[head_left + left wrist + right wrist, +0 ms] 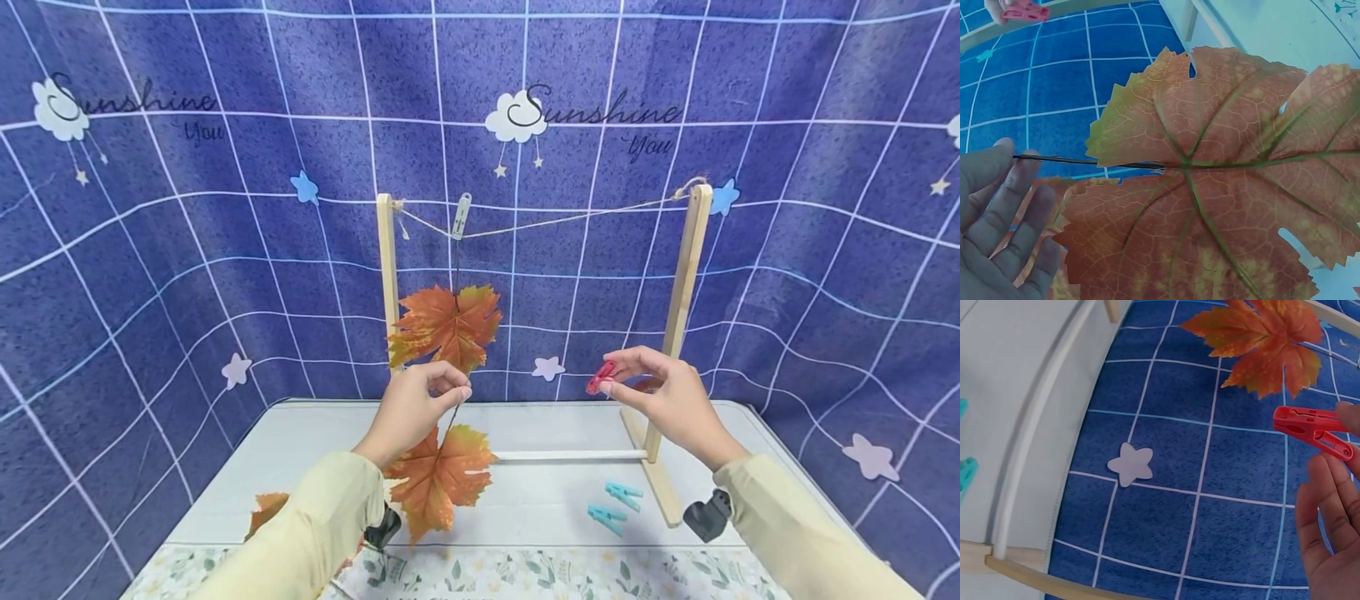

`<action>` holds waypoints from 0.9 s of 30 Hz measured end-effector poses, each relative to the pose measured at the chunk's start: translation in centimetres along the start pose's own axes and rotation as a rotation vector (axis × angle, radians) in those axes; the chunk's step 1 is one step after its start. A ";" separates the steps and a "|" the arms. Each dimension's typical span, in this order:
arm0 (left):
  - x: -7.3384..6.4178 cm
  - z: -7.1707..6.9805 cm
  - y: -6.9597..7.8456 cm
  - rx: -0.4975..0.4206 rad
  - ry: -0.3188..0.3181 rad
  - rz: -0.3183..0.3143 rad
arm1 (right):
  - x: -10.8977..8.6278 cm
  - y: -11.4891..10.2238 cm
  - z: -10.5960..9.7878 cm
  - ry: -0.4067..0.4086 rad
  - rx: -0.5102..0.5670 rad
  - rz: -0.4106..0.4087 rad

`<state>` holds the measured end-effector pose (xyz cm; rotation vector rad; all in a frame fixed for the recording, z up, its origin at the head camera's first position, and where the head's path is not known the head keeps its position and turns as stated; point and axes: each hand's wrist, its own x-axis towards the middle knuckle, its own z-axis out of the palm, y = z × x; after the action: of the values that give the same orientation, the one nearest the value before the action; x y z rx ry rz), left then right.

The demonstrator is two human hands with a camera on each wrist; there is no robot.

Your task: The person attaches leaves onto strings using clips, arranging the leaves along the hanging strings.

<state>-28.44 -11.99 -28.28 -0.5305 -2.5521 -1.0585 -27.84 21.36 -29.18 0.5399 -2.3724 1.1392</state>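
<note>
My left hand pinches the thin dark stem of an orange maple leaf between thumb and fingertips; that leaf hangs below the hand. Just above the hand another orange leaf hangs from the twine, its stem under a pale clothespin. Off to the right, my right hand holds a red clothespin by its handle end, its nose pointing away from the fingers. The twine runs between two wooden posts and sags at the pale clothespin.
Two turquoise clothespins lie on the white table near the right foot of the stand. A white crossbar joins the posts low down. Part of another leaf shows beside the left sleeve. Behind is a blue gridded cloth.
</note>
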 end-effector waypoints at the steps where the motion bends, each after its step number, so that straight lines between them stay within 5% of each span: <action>1: 0.1 0.1 0.1 -0.001 0.000 -0.003 | 0.1 -0.2 -0.1 -0.001 -0.001 -0.003; 13: 1.2 0.5 1.5 -0.059 0.040 -0.007 | 1.6 -2.2 -0.9 0.075 -0.037 -0.062; 27: 2.5 1.1 3.6 -0.088 0.065 0.044 | 3.5 -4.5 -1.6 0.067 -0.070 -0.110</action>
<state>-29.20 -8.30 -25.74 -0.5634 -2.4360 -1.1570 -28.03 19.50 -23.52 0.5917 -2.2866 1.0063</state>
